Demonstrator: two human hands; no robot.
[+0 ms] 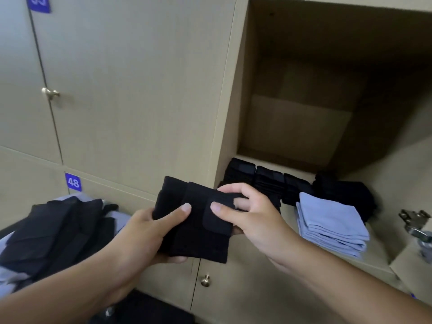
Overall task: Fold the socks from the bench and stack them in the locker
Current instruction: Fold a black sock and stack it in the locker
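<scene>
Two hands show, the left hand (142, 226) and the right hand (253, 215), with one folded black sock bundle (198, 228) between them at the frame's centre. In the one open locker (292, 127) at right stand four black sock stacks (268, 183) in a row and one light blue stack (332, 224) in front, while one loose heap of dark and blue socks (53, 232) lies at lower left. Two brass door knobs (50, 92) and two blue number labels (73, 182) are visible; the heap's sock count cannot be told.

Open locker shelf (378, 251), beige, bearing stacks of folded black socks (268, 183) in a row. Just in front, a light blue folded stack (332, 223).
</scene>
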